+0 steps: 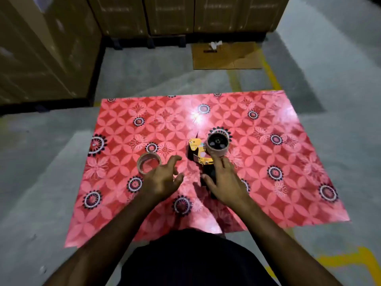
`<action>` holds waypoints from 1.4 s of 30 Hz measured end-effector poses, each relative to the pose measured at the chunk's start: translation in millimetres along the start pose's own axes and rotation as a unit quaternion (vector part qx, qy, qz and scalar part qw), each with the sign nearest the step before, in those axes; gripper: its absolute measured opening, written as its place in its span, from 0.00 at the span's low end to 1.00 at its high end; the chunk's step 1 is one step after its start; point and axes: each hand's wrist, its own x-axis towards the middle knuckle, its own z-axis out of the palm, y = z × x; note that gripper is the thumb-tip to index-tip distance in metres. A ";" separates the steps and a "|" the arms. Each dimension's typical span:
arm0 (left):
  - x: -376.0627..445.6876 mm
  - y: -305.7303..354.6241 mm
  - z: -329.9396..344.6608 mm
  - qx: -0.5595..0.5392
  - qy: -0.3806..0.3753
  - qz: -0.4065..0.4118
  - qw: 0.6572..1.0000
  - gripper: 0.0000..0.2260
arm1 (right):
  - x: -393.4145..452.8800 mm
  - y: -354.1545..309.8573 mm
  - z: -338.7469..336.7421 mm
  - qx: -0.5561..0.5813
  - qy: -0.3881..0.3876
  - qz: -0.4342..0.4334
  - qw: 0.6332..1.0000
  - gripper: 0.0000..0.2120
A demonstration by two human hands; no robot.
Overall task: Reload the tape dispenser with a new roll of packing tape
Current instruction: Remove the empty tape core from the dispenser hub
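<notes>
**Tape dispenser on the red mat, both hands in the shot**

Head view, looking down: a red patterned mat [257, 162] is spread on a grey concrete floor [51, 172], filling the middle of the frame. The tape dispenser [203, 155] lies just right of centre on it, yellow metal frame with a black handle pointing toward the bottom of the frame. On its hub, at the upper right end, sits a nearly used-up brown roll [217, 143], mostly core as far as I can make out.

The new roll of packing tape [148, 163] lies flat on the mat, left of the dispenser and clearly apart from it. It's clear or light brown tape, and you can see the mat pattern through the hole.

The left hand [162, 180] is open with fingers spread, hovering right at the near right edge of the new roll. Can't tell if it actually touches it, it's a bit blurry. The right hand [224, 182] is on the dispenser's black handle, fingers wrapped around it, index finger reaching up toward the old roll.

Upper part of the frame: stacked cardboard boxes [169, 15] along the top and upper left, and a flat piece of cardboard [226, 56] on the floor at upper centre-right. Yellow floor lines [272, 77] run next to it.
</notes>
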 end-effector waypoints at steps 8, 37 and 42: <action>6.7 -4.0 6.8 -0.022 -0.017 -0.006 1.000 0.22 | 37.9 12.7 23.3 -0.135 -0.013 0.023 0.990 0.31; 40.4 14.6 33.1 -0.079 0.029 0.029 0.996 0.19 | 62.0 67.3 20.4 0.202 0.012 0.149 0.968 0.26; 90.7 40.7 26.4 -0.098 -0.040 0.044 0.993 0.20 | 76.1 79.0 13.0 0.244 -0.018 0.199 0.949 0.17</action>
